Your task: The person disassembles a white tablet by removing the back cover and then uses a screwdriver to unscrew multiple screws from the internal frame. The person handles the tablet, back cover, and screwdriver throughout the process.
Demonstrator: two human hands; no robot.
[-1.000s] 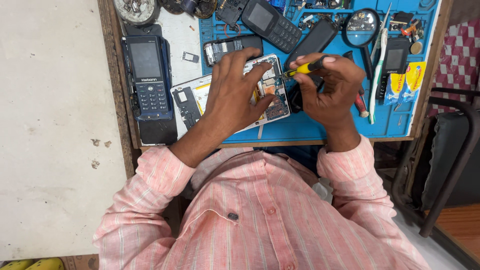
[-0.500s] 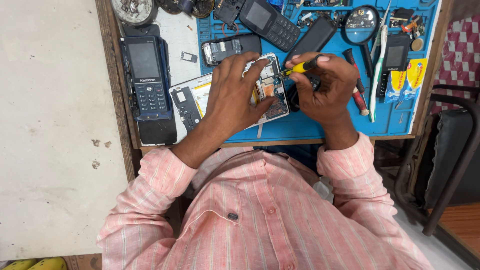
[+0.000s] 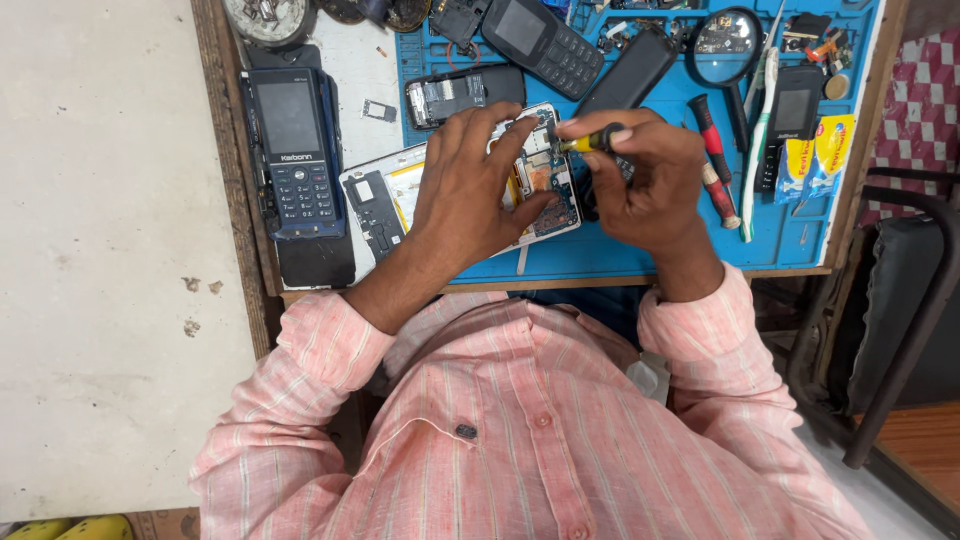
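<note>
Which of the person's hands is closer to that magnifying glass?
Right. The right hand, holding a yellow screwdriver, sits just below the magnifying glass; the left hand lies farther left, on the opened phone.
</note>
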